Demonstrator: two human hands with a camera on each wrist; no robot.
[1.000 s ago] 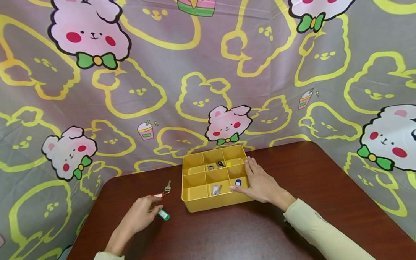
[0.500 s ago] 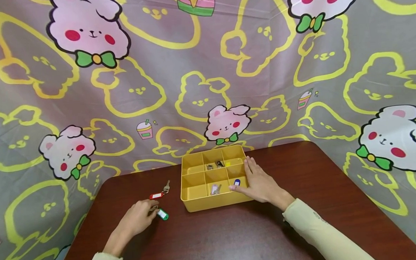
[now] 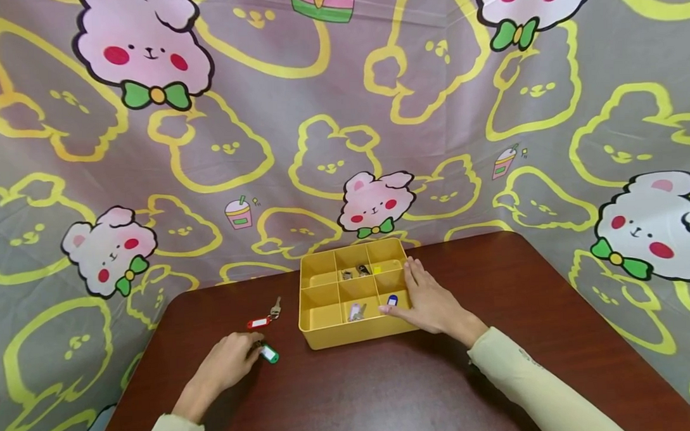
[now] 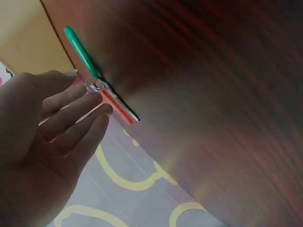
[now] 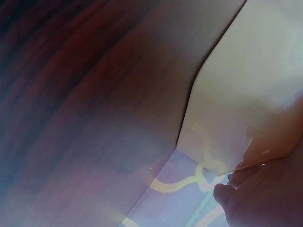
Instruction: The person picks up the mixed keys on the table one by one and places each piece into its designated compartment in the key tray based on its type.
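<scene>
My left hand [image 3: 227, 361] is at the key with a green tag [image 3: 268, 353], on the left of the table. In the left wrist view its thumb and fingertips are at the wire ring [image 4: 94, 85] of that green tag [image 4: 80, 52]; the key is mostly hidden by the fingers. Just beyond lies a key [image 3: 276, 306] with a red tag [image 3: 259, 322]. My right hand [image 3: 433, 301] rests along the right side of a yellow divided box [image 3: 355, 333], fingers straight, thumb across the front rim.
Inside the box, a blue tag [image 3: 392, 300] lies in the front right compartment and a key with a pale tag [image 3: 355, 312] in the front middle one. Small dark items [image 3: 363, 270] sit in the back middle. A patterned cloth [image 3: 320, 146] hangs behind the brown table [image 3: 357, 392].
My left hand has drawn back slightly from the red tag, which now shows fully, and its fingers have closed in by the green tag. The right hand has stayed on the box.
</scene>
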